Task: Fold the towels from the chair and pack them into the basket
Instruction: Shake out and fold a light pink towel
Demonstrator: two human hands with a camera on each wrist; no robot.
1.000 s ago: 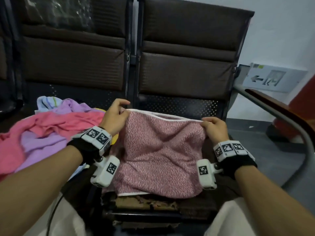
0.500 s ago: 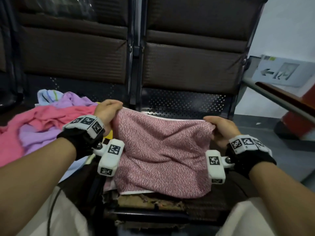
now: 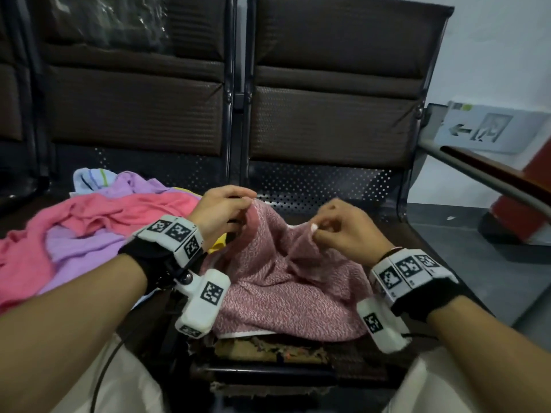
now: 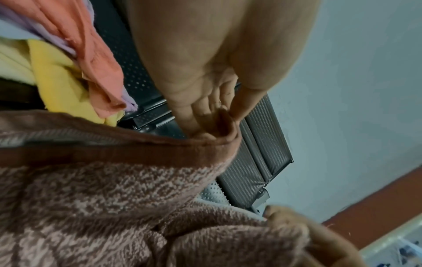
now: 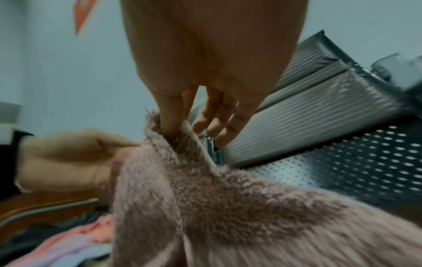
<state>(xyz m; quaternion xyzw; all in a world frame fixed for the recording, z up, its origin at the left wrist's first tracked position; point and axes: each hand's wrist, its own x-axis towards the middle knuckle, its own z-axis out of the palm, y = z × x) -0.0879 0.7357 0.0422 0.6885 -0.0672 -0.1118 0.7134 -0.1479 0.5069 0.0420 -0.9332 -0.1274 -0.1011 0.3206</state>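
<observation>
We are pinching the speckled pink towel (image 3: 286,281) by its far edge with both hands — left hand (image 3: 219,213) at centre frame, right hand (image 3: 343,231) just to the right of it. The left fingers (image 4: 194,117) are curled with the thumb pressed against them, trapping the hemmed corner; the right thumb and forefinger are nipping the other corner while the remaining right fingers (image 5: 212,117) are hanging loosely spread. The two hands are near one another, so the cloth between them is sagging into a trough, and that looks to us like corners being brought together for a fold across the width.

The rest of the towel is lying on the seat of the chair (image 3: 328,186) in the lower middle of the frame, its near hem draping at the front edge — the seat is serving as our folding surface, bearing the weight while only the corners are lifted.

At left of the frame the pile of unfolded towels (image 3: 98,222) is waiting on the neighbouring seat: pink, lilac, a striped one behind, a yellow one showing in the left wrist view. The basket is not showing clearly in any view.
</observation>
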